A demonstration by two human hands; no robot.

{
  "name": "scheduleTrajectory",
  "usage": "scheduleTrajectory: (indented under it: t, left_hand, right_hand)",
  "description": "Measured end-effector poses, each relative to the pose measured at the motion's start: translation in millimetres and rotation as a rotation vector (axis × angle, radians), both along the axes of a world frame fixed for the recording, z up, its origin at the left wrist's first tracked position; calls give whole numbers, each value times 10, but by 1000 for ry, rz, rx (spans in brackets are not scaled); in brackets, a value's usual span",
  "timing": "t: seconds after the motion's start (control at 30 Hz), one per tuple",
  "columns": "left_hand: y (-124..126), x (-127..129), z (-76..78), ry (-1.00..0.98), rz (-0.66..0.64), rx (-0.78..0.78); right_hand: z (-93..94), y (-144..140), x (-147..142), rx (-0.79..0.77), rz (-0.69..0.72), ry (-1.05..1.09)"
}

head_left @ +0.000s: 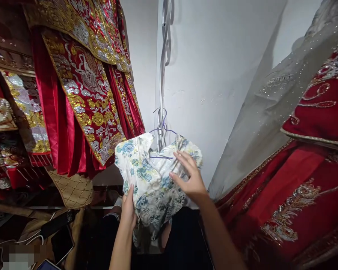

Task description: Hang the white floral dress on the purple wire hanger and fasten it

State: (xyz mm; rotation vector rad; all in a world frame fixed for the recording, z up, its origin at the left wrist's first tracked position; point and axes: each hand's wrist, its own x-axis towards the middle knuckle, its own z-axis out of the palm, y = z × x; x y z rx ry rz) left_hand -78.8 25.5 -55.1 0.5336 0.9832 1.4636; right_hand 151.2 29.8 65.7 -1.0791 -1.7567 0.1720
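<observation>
White wall backs the floral garment, neckline up, long axis upright.

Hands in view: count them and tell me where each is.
2: the left hand at the left edge of the floral garment, the right hand at its upper right front.

Blouse: on the hanger, before the wall
Left hand: at its left edge
Right hand: over its right front
Robe: left
Gown: right
Phone: lower left
</observation>
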Motion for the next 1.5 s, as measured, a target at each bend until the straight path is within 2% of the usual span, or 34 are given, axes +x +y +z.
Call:
scheduleTrajectory:
  t: [0.07, 0.13, 0.17, 0.23, 0.3, 0.37, 0.53, 0.7, 0.83, 1.0, 1.13, 1.33, 1.4, 1.5]
  left_hand:
    - [-136, 47, 12, -32, -1, -27]
    - [-244, 90, 73, -23, 8, -89]
    - [-286, 111, 107, -20, -9, -110]
    - [-349, 158, 160, -19, -38, -130]
    - [-393, 215, 192, -24, -53, -121]
    - [-428, 278, 218, -31, -65, -112]
    - [-523, 401, 317, -96, -137, -69]
    - [-590, 478, 350, -167, -227, -23]
    - [-614, 510, 341, -168, -233, 1]
    - [-643, 464, 402, -179, -243, 9]
    - [-647, 419, 402, -190, -190, -36]
    - [-612, 450, 308, -178, -90, -66]
    - [-562, 390, 253, -95, -47, -47]
    - [-447, 121, 144, 203, 93, 72]
  right_hand:
    - [-416, -152, -162, -129, -14, 333]
    - [-766, -251, -303, -341, 27, 510]
    - [-884, -278, -358, -423, 71, 552]
    - [-984, -293, -433, -524, 174, 593]
    - [-934, -279, -463, -548, 252, 615]
    - [-818, -270, -464, -545, 273, 620]
    - [-629, -354, -419, -566, 198, 675]
    - [-596, -415, -380, -544, 159, 715]
    - [-622, -389, -381, -542, 148, 717]
    - [-657, -391, -410, -548, 140, 779]
    - [-680, -397, -442, -560, 152, 726]
    - [-717, -398, -428, -568, 200, 688]
    - [-727, -403, -386, -551, 215, 689]
    - [-731, -423, -325, -502, 158, 715]
